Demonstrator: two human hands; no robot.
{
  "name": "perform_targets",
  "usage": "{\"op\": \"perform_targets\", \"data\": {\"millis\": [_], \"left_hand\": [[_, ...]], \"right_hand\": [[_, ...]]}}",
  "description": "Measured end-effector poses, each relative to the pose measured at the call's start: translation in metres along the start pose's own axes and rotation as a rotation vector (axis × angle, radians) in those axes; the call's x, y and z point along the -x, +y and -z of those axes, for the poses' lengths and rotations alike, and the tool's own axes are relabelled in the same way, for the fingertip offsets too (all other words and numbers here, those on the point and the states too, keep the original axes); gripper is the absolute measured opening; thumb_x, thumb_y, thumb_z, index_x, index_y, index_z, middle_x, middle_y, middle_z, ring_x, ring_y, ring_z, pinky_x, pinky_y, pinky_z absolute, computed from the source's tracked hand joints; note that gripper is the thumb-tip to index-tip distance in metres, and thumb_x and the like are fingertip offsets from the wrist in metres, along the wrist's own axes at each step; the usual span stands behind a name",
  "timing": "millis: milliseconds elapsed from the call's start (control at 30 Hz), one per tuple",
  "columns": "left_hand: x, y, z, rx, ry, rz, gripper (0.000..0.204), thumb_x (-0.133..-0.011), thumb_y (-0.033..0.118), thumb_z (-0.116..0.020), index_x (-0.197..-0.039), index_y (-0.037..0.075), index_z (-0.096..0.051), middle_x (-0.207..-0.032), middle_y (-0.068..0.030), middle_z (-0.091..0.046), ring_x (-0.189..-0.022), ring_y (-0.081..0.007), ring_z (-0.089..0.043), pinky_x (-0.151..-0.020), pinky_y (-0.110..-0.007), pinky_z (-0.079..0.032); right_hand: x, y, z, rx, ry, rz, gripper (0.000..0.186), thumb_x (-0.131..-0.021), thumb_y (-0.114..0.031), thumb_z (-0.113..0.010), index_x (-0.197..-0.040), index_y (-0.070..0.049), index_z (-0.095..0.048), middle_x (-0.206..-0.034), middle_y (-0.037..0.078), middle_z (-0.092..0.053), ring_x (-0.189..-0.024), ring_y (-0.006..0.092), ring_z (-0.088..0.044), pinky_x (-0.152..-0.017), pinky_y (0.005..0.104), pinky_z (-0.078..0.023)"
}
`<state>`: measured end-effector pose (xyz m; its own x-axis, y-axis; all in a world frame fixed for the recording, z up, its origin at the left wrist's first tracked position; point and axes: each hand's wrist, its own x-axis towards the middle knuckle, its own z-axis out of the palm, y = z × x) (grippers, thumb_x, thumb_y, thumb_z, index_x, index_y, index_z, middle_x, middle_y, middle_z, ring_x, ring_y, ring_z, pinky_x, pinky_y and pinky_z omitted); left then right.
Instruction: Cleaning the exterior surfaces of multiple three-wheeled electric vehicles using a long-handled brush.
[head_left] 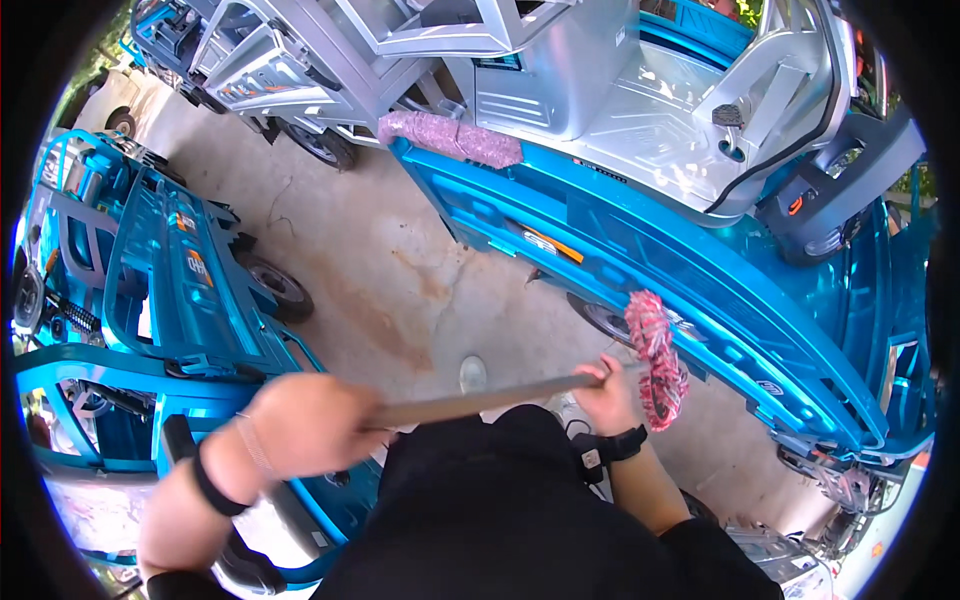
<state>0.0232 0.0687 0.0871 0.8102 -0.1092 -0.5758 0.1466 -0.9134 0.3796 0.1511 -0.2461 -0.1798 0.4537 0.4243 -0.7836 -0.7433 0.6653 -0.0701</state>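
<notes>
A mop with a brown stick handle lies across the front of my body, close to level. My left hand, slightly blurred, is closed round the handle's left end. Toward the other end, my right hand wraps its fingers round the same handle, near the head. The red, pink and white string mop head hangs beside the blue side panel of a cargo vehicle on the right. Whether the strings touch the panel, I cannot tell.
Another blue cargo vehicle stands close on my left. Ahead are a silver vehicle body and pink wrapping round the blue bed's corner. Concrete floor runs between the vehicles. A wheel sits low on the left.
</notes>
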Motion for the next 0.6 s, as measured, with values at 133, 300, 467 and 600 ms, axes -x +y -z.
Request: {"op": "perform_targets", "data": {"millis": [133, 300, 467, 600], "left_hand": [[0.055, -0.036, 0.05, 0.157, 0.048, 0.184, 0.028, -0.064, 0.028, -0.068, -0.064, 0.004, -0.055, -0.052, -0.0114, -0.051, -0.047, -0.0277, -0.052, -0.043, -0.032, -0.037], [0.161, -0.078, 0.048, 0.331, 0.117, 0.416, 0.036, -0.057, 0.031, -0.072, -0.063, -0.001, -0.057, -0.048, -0.0074, -0.049, -0.043, -0.0158, -0.05, -0.041, -0.027, -0.033], [0.19, -0.091, 0.024, 0.467, 0.504, 0.485, 0.037, -0.054, 0.027, -0.071, -0.057, -0.003, -0.049, -0.048, -0.0022, -0.046, -0.045, -0.0093, -0.04, -0.041, -0.027, -0.028], [0.158, -0.057, 0.031, 0.207, 0.451, 0.47, 0.032, -0.051, 0.019, -0.069, -0.059, -0.003, -0.047, -0.048, -0.0093, -0.041, -0.042, -0.0185, -0.036, -0.042, -0.029, -0.027]], "right_hand": [[0.039, 0.044, -0.106, -0.046, -0.221, -0.189, 0.011, -0.077, -0.012, -0.049, -0.067, -0.006, -0.049, -0.062, 0.008, -0.054, -0.079, 0.0277, -0.052, -0.08, 0.0379, -0.038], [0.061, 0.085, -0.178, 0.245, -0.472, -0.436, 0.015, -0.086, -0.018, -0.045, -0.085, -0.005, -0.051, -0.099, 0.01, -0.055, -0.098, 0.0201, -0.05, -0.088, 0.0365, -0.039], [0.023, 0.115, -0.217, 0.248, -0.608, -0.471, 0.016, -0.087, -0.021, -0.045, -0.084, -0.006, -0.05, -0.096, 0.008, -0.053, -0.098, 0.0191, -0.05, -0.088, 0.0358, -0.039], [-0.008, 0.113, -0.196, 0.201, -0.629, -0.453, 0.016, -0.087, -0.019, -0.047, -0.079, -0.006, -0.049, -0.089, 0.007, -0.053, -0.096, 0.0196, -0.05, -0.088, 0.0352, -0.04]]}}
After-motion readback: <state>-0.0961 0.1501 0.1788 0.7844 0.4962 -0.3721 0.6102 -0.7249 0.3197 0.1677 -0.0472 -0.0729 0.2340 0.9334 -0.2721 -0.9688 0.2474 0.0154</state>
